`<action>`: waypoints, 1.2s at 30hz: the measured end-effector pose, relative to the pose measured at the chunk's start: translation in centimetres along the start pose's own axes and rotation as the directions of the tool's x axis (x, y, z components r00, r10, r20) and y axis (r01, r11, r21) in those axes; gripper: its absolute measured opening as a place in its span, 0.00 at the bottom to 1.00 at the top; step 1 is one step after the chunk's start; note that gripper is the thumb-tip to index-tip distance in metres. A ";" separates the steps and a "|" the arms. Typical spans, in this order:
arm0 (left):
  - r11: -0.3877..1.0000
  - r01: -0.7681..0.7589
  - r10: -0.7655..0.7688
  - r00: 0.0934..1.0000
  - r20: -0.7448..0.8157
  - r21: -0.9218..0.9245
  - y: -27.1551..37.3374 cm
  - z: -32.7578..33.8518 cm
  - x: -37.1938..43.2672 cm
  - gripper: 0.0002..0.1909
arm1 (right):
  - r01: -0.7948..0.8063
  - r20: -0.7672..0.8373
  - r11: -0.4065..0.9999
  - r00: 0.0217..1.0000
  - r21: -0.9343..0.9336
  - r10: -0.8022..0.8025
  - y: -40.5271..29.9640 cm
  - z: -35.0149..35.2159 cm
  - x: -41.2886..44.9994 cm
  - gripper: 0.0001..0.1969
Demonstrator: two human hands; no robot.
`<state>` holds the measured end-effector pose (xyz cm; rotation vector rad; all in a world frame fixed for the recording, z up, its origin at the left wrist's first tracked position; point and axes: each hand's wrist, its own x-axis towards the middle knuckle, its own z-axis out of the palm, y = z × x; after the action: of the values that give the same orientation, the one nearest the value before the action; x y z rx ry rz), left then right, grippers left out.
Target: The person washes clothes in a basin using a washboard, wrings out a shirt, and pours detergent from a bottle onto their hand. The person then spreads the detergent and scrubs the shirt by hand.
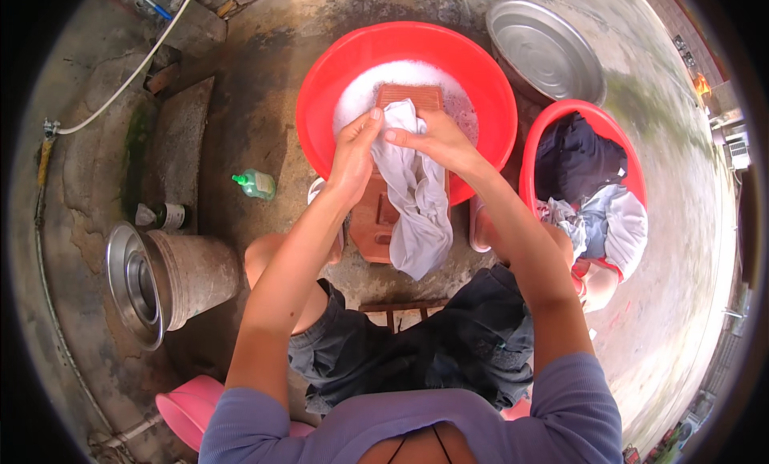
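Note:
A wet white garment (417, 224) is stretched between my two hands over a brown washboard (367, 227). My left hand (354, 155) grips the cloth's left edge, its thumb on top. On the other side my right hand (447, 140) holds the upper right part, thumb laid across the front and the other fingers partly hidden behind it. The rest of the garment hangs down over the board's lower end. The board's upper end leans inside a big red plastic basin (315, 97), where white suds (396, 73) float on the water.
Right of the basin are a metal basin (550, 55) and a red tub (528, 164) heaped with dark clothes (580, 158) and pale clothes (622, 218). A green-capped bottle (258, 184), a bucket (201, 275) topped by a metal bowl (129, 266), and a pink basin (189, 410) are at left.

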<state>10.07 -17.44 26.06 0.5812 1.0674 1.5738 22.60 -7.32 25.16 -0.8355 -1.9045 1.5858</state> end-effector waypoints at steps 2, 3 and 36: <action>0.973 -0.103 0.108 0.994 -0.011 0.207 -0.1 0.5 0.0 0.22 | -0.121 0.052 0.966 0.992 0.227 0.112 -1.6 0.1 -0.6 0.23; 0.973 -0.105 0.109 0.994 -0.010 0.207 -0.6 1.0 -0.3 0.22 | -0.119 0.052 0.967 0.993 0.226 0.110 -2.2 -0.1 -0.6 0.23; 0.910 0.265 -0.281 0.960 -0.002 -0.319 -3.2 3.5 1.2 0.11 | 0.063 -0.460 0.849 0.818 -0.524 -0.345 -2.1 0.0 1.9 0.14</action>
<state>14.22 -15.14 24.74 0.1667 0.8634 1.4742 21.06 -6.20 27.23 -1.0887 -1.8894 0.6166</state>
